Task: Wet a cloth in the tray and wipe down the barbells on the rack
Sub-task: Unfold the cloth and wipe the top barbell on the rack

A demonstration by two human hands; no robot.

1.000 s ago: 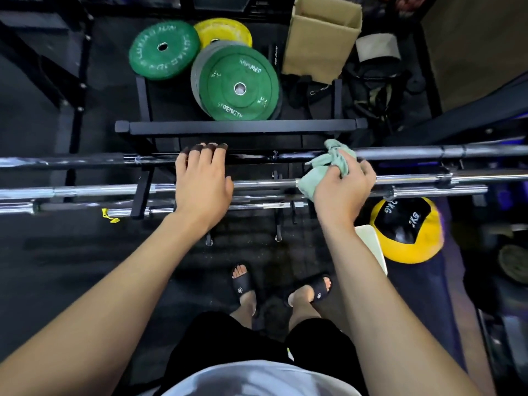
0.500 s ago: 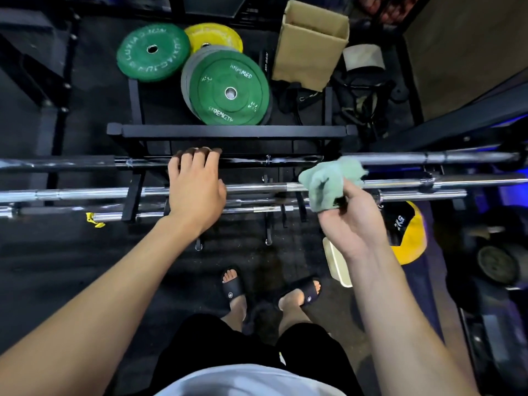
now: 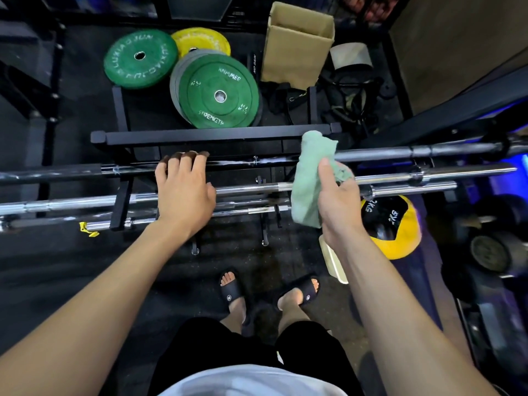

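You are mid-wipe: your right hand [image 3: 338, 207] holds the green cloth [image 3: 310, 178] draped over the barbells [image 3: 400, 180] at centre right, your left hand [image 3: 183, 192] clasps the black bar [image 3: 243, 164], so next press and slide along.

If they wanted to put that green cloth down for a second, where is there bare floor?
Bare floor lies left of the sandalled feet, below the barbells. Crowded: green plates and cardboard box beyond the rack, yellow ball on the right.
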